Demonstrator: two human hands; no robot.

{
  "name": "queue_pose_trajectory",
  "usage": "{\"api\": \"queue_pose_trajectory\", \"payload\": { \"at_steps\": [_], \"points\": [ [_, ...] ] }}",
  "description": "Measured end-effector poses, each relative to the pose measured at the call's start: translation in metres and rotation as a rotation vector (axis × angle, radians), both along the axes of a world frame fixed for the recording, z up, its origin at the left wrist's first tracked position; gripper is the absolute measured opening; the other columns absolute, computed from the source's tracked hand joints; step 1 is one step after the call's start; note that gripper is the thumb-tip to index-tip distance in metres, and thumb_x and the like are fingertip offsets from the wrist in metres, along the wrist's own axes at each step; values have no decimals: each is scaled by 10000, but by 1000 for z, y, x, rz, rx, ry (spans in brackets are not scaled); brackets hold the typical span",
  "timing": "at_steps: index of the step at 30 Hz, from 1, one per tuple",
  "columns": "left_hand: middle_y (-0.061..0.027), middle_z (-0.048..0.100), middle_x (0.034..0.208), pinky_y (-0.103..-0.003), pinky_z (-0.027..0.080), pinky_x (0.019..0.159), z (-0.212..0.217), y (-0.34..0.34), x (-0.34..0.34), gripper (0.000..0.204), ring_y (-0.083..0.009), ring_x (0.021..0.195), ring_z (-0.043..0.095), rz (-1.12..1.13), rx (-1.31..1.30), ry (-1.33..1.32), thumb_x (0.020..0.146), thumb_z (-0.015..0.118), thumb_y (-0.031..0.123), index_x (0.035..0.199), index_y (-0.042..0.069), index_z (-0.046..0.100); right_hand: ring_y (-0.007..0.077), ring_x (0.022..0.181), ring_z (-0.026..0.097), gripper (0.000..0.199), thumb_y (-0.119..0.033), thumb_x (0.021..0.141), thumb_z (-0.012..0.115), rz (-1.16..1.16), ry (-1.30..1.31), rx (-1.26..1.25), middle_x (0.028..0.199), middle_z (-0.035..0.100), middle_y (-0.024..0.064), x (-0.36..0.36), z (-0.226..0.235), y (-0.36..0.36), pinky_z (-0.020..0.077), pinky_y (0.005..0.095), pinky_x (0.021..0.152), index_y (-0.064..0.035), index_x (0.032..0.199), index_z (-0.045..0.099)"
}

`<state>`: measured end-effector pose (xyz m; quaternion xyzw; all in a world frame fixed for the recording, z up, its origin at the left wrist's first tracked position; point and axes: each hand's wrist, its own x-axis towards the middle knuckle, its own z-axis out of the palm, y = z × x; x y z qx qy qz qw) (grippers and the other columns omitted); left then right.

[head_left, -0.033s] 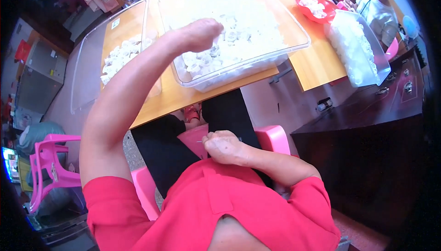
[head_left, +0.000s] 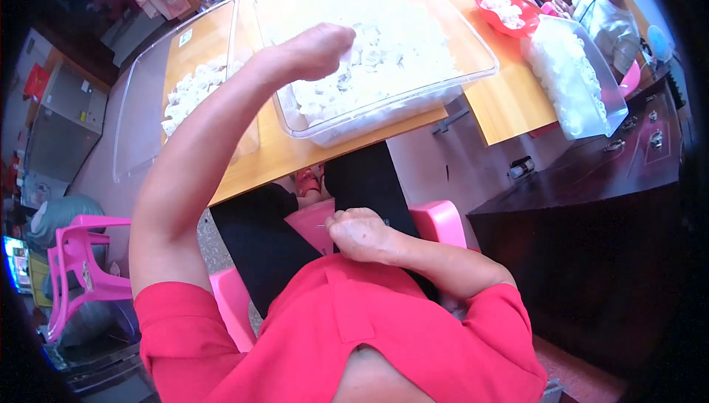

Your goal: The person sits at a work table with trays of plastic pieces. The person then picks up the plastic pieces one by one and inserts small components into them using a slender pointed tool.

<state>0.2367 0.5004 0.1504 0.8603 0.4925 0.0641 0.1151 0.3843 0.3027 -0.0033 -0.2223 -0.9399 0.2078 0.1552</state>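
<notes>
My left hand (head_left: 323, 50) is closed over a clear plastic bin (head_left: 399, 98) heaped with small white ring-like plastic pieces (head_left: 380, 60). A whitish bit shows below its fingers, too washed out to name. My right hand (head_left: 360, 235) rests closed above my lap, the back of the hand turned up. A thin, short sliver sticks out by its fingertips; what the fingers hold is hidden.
Left of the bin, a clear tray (head_left: 140, 119) holds more white pieces. A red dish (head_left: 506, 8) and a tilted translucent tub (head_left: 572, 82) of white pieces are at the right, near another person (head_left: 609, 23). A pink chair (head_left: 81, 277) stands at left; a dark cabinet (head_left: 583, 255) is at right.
My left hand has shifted very slightly to the left above the bin. My right hand stays in place.
</notes>
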Motion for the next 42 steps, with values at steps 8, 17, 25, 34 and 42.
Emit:
{"api": "queue_pose_trajectory", "payload": {
  "at_steps": [8, 17, 25, 34, 42],
  "points": [
    [-135, 633, 1010, -254, 509, 714, -5, -181, -64, 56, -123, 831, 619, 23, -21, -978, 875, 543, -71, 890, -55, 594, 372, 803, 644, 217, -11, 810, 520, -126, 155, -495, 844, 648, 228, -13, -2, -9, 522, 412, 739, 21, 981, 649],
    [-205, 623, 1055, -310, 516, 776, -124, -311, -85, 169, -288, 944, 645, 125, 228, -864, 740, 668, -97, 882, -24, 614, 42, 687, 535, 209, -98, 931, 520, -184, 610, -1155, 736, 591, -11, -47, 28, -56, 442, 202, 587, 13, 1070, 630],
    [-150, 629, 895, -273, 515, 642, -137, -352, -99, 184, -207, 792, 647, 213, 308, -780, 738, 648, -115, 885, -23, 587, 46, 736, 577, 264, -74, 927, 561, -161, 605, -1007, 906, 651, 38, -73, 9, -93, 462, 169, 605, 37, 1165, 590],
    [-91, 587, 1032, -238, 501, 756, -157, -395, -116, 401, -121, 909, 594, 313, 15, -1357, 770, 694, -79, 1147, -26, 570, 4, 530, 441, 218, -127, 937, 556, -258, 721, -1345, 663, 554, -43, -103, 26, -135, 337, 161, 454, -19, 1103, 647],
    [-97, 508, 1150, -280, 517, 853, -166, -421, -151, 345, -171, 1004, 579, 319, -152, -1620, 836, 641, -30, 1171, -50, 561, 44, 619, 522, 225, -72, 927, 527, -226, 439, -1085, 747, 618, 6, -125, 25, -154, 432, 226, 514, 42, 1098, 617]
  ]
}}
